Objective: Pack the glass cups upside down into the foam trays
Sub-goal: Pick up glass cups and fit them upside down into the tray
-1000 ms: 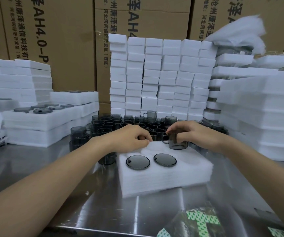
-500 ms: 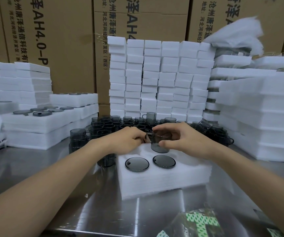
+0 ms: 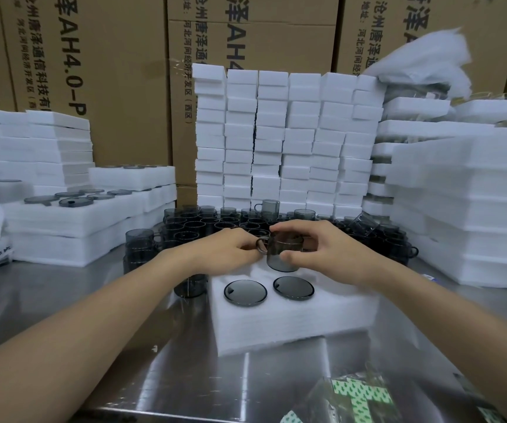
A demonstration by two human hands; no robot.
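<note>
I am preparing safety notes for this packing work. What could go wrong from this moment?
1. The left hand and right hand grip the glass cup with fingertips above the foam tray; it could slip and strike the two seated cups.
2. The loose cups stand crowded just behind the hands; a knuckle might knock them together.
3. A lone cup stands beside the tray's left edge, near the left forearm, and could be tipped.

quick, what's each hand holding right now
left hand: pinches the handle of the glass cup
right hand: grips the body of that cup
</note>
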